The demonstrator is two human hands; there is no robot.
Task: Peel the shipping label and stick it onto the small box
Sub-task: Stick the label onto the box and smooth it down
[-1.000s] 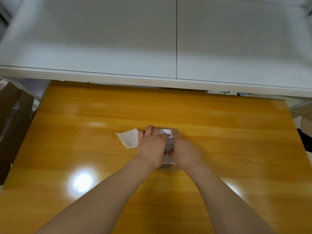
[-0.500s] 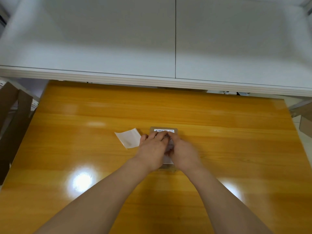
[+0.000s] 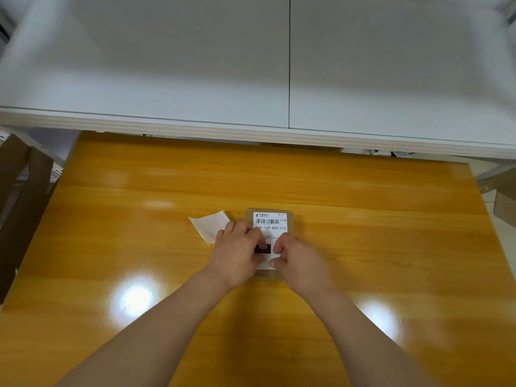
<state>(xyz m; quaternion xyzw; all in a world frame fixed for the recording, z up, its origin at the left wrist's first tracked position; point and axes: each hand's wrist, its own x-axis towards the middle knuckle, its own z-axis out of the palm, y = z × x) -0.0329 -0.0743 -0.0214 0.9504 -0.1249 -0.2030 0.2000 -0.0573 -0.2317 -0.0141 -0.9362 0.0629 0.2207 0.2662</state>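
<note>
A small brown box (image 3: 295, 219) lies flat in the middle of the wooden table (image 3: 391, 233). A white shipping label (image 3: 269, 225) with a barcode and black print lies on its top face. My left hand (image 3: 237, 251) rests on the label's near left part, fingers curled and pressing down. My right hand (image 3: 300, 259) presses the label's near right part with curled fingers. The near edge of the box is hidden under both hands. The peeled backing paper (image 3: 209, 225) lies just left of the box, partly under my left hand.
A white cabinet or shelf front (image 3: 279, 79) overhangs the table's far edge. Brown cardboard pieces (image 3: 19, 196) stand off the left side, and another cardboard piece (image 3: 505, 205) sits off the right edge.
Both hands have slid toward me along the label, uncovering its far half with the barcode. The box and backing paper have not moved.
</note>
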